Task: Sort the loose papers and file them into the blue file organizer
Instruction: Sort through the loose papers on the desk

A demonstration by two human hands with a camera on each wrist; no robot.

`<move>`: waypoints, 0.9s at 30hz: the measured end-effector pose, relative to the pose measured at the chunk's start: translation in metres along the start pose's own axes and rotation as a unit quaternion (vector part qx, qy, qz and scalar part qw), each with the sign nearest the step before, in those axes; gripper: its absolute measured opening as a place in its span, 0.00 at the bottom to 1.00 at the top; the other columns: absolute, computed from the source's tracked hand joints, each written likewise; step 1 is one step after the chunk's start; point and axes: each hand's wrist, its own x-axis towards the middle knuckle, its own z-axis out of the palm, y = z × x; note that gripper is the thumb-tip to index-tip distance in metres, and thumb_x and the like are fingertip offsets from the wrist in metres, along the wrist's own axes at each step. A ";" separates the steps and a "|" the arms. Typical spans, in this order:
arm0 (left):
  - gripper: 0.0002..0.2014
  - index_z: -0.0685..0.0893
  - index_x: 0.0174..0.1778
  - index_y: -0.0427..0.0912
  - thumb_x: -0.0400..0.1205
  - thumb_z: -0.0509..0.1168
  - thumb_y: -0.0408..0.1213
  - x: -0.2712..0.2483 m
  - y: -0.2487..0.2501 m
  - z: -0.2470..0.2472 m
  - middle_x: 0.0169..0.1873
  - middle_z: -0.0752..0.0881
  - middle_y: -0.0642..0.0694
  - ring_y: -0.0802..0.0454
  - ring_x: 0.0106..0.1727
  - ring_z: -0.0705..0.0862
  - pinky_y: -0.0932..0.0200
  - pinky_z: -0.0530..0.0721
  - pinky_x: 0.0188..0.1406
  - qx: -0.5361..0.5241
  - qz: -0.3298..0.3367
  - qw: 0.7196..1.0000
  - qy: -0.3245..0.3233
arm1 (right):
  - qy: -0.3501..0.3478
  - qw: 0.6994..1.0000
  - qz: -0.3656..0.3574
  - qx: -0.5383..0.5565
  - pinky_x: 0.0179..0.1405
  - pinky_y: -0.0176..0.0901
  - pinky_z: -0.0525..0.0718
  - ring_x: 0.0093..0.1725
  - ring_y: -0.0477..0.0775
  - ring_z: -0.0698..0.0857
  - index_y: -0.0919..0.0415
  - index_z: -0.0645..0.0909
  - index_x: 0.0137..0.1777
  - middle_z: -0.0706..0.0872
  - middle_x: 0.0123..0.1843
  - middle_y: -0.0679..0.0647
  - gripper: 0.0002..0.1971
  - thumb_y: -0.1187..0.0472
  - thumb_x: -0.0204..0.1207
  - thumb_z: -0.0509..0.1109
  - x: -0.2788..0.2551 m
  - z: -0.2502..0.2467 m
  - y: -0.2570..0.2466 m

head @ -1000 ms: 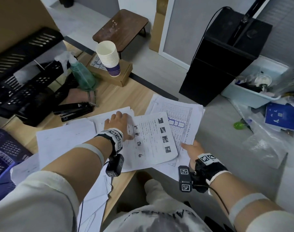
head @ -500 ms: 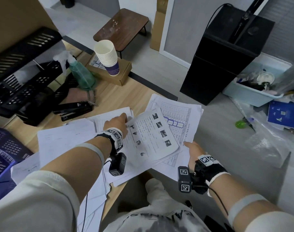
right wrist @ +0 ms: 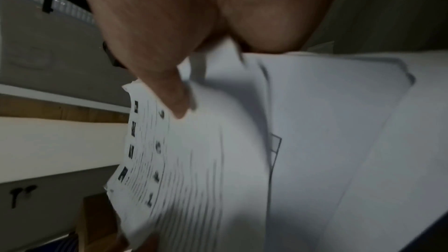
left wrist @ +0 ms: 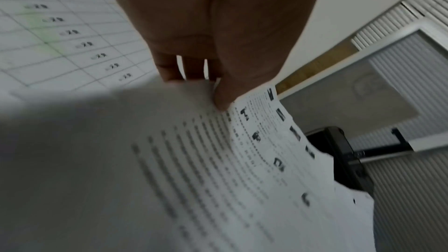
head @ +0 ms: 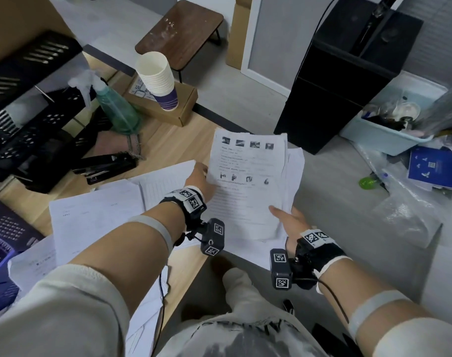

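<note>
Head view, centre of frame: a stack of printed papers (head: 248,186) is held between both hands, raised off the wooden desk (head: 168,148) and partly past its right edge. The left hand (head: 197,179) grips the stack's left edge; in the left wrist view its thumb lies on the printed face and its fingers (left wrist: 169,68) curl behind the sheets. The right hand (head: 289,220) holds the stack's lower right corner, thumb on top; the right wrist view shows the thumb pressing the top sheet, the remaining fingers hidden behind the paper. The top sheet carries a row of small dark pictures along its upper edge and lines of text below.

Lower left of the frame: further loose sheets (head: 96,215) lie flat on the desk, under and beside the left forearm. At the far left edge, the blue file organizer (head: 3,235) stands well apart from the held stack.

Upper left: a black mesh tray (head: 26,104), a green spray bottle (head: 116,109), a black stapler (head: 106,166), and a stack of paper cups (head: 158,78) on a cardboard box (head: 173,109).
</note>
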 end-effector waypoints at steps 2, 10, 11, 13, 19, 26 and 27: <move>0.17 0.72 0.64 0.47 0.80 0.61 0.32 -0.005 -0.001 0.005 0.50 0.85 0.42 0.41 0.48 0.84 0.50 0.84 0.43 0.009 0.007 0.999 -0.034 | 0.003 1.000 -0.018 -0.008 0.66 0.56 0.80 0.60 0.59 0.86 0.60 0.81 0.66 0.88 0.61 0.54 0.20 0.63 0.74 0.76 0.003 0.004 0.001; 0.18 0.77 0.63 0.43 0.78 0.57 0.27 -0.003 -0.006 0.010 0.64 0.73 0.38 0.38 0.66 0.71 0.47 0.79 0.58 0.188 0.071 0.980 -0.007 | -0.012 0.998 0.002 -0.056 0.69 0.63 0.78 0.63 0.62 0.85 0.56 0.83 0.65 0.88 0.62 0.54 0.22 0.54 0.70 0.77 0.019 -0.001 -0.008; 0.19 0.78 0.65 0.42 0.78 0.58 0.27 -0.004 -0.007 0.010 0.67 0.70 0.39 0.38 0.68 0.68 0.47 0.76 0.64 0.182 0.083 0.980 0.000 | -0.008 0.997 -0.004 -0.072 0.70 0.62 0.78 0.65 0.62 0.84 0.57 0.82 0.66 0.88 0.63 0.54 0.23 0.56 0.70 0.77 0.016 -0.001 -0.011; 0.21 0.79 0.67 0.42 0.78 0.59 0.26 -0.005 -0.010 0.010 0.71 0.67 0.39 0.39 0.72 0.66 0.49 0.73 0.71 0.162 0.102 0.982 0.007 | -0.012 0.994 -0.025 -0.104 0.70 0.59 0.78 0.64 0.61 0.84 0.61 0.82 0.66 0.86 0.65 0.56 0.19 0.63 0.75 0.74 0.015 0.000 -0.016; 0.32 0.71 0.70 0.47 0.71 0.76 0.40 -0.005 -0.008 -0.001 0.65 0.80 0.43 0.41 0.66 0.80 0.43 0.80 0.67 -0.012 0.072 0.997 -0.022 | 0.022 0.989 -0.079 -0.125 0.65 0.65 0.82 0.59 0.63 0.86 0.55 0.82 0.56 0.88 0.58 0.57 0.09 0.68 0.80 0.68 -0.001 0.004 -0.031; 0.37 0.81 0.67 0.43 0.62 0.86 0.43 -0.024 0.002 -0.055 0.60 0.89 0.47 0.46 0.61 0.89 0.41 0.83 0.66 -0.367 0.117 0.921 -0.060 | -0.036 0.948 -0.251 -0.191 0.58 0.47 0.84 0.55 0.54 0.88 0.58 0.84 0.61 0.89 0.54 0.51 0.11 0.64 0.80 0.69 -0.047 0.022 -0.096; 0.32 0.85 0.64 0.40 0.63 0.85 0.37 -0.028 0.004 -0.068 0.59 0.90 0.44 0.43 0.61 0.89 0.38 0.82 0.67 -0.418 0.116 0.899 -0.067 | -0.044 0.943 -0.268 -0.192 0.58 0.46 0.83 0.55 0.53 0.87 0.59 0.84 0.61 0.89 0.54 0.50 0.12 0.64 0.79 0.69 -0.055 0.029 -0.107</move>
